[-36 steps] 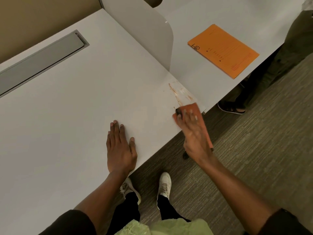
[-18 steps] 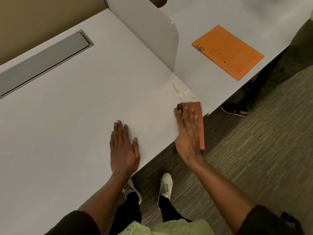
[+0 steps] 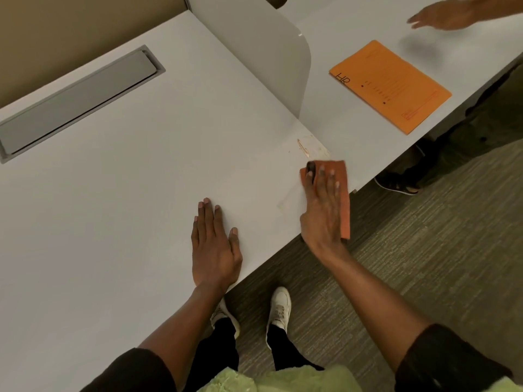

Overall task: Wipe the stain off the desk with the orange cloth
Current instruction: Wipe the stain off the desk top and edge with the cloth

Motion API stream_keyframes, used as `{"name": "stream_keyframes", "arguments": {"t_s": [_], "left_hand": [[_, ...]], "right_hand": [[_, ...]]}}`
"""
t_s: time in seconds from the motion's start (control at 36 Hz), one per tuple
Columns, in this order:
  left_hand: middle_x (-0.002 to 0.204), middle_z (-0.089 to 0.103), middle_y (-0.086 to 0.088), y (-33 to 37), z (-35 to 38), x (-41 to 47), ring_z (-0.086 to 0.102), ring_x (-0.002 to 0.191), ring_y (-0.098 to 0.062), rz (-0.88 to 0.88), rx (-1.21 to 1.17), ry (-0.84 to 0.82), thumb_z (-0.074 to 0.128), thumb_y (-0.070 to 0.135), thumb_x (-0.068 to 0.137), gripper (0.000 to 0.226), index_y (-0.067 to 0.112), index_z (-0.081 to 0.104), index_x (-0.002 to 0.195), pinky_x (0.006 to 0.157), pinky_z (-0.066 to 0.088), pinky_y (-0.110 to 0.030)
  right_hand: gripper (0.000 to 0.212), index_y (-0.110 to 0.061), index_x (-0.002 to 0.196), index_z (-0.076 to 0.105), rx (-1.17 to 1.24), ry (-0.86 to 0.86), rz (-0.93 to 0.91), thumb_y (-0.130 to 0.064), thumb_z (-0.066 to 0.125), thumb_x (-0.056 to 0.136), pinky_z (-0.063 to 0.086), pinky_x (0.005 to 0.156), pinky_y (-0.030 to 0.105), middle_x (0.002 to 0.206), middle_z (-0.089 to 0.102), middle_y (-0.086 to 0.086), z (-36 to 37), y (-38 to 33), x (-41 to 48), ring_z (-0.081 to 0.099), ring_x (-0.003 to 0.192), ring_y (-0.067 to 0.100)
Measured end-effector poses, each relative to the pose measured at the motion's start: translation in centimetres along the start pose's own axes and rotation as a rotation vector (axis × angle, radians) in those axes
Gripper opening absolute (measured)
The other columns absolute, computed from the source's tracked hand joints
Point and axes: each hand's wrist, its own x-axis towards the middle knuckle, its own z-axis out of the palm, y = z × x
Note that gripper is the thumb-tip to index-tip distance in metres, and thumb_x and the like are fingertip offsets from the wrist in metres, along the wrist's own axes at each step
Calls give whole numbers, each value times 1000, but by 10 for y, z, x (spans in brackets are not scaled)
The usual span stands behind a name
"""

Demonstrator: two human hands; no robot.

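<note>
A thin orange-brown stain [image 3: 303,148] marks the white desk [image 3: 141,171] near its front right corner. My right hand [image 3: 322,210] lies flat on the orange cloth [image 3: 341,190], pressing it on the desk just below the stain, fingers pointing at it. Part of the cloth hangs past the desk edge. My left hand [image 3: 212,244] rests flat on the desk near its front edge, fingers together, holding nothing.
A white divider panel [image 3: 268,52] stands behind the stain. Beyond it an orange folder [image 3: 389,86] lies on the neighbouring desk, where another person's hand [image 3: 444,14] hovers; their shoe [image 3: 396,183] shows below. A grey cable hatch [image 3: 76,103] sits far left.
My right hand has slid the cloth to the left along the desk edge, closer under the stain. Another person's hand has come into view at the top right. My left hand stays put.
</note>
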Motion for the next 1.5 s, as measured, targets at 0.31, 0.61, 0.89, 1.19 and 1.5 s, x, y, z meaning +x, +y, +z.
{"name": "stream_keyframes", "arguments": {"t_s": [0.31,0.61,0.89,1.19,1.5], "left_hand": [[185,-7,-3,-1,5,1,-15,170,-14,-1,19,-7,21,44,115,69,11,10,175,138,-2,-38],[184,-12,0,-3,4,1,-20,168,-11,2,-25,-10,21,43,116,68,14,7,175,138,-5,-37],[184,-13,-3,-2,2,0,-19,169,-14,0,-24,-13,20,39,118,64,13,7,175,136,-8,-35],[184,-14,-4,-2,2,-1,-21,168,-13,10,-47,1,20,37,118,64,12,7,175,136,-11,-34],[185,-5,-8,-6,8,0,-13,171,-18,34,-29,50,26,25,118,60,8,13,174,136,-10,-33]], "right_hand": [[87,-14,166,16,8,-64,-213,10,48,89,9,131,54,174,5,18,20,-29,-29,-5,161,38],[96,-19,166,16,121,56,-101,14,53,83,12,132,53,174,13,13,20,-34,-30,0,162,33],[90,-21,165,20,10,-70,-363,15,51,88,7,133,51,174,10,13,26,-39,6,-1,162,34],[98,-19,167,12,76,-33,-292,16,51,83,12,132,53,175,6,13,29,-40,-19,-4,162,35],[85,-20,166,17,-5,-91,-431,11,42,91,-2,133,50,175,5,12,27,-61,28,-6,162,35]]}}
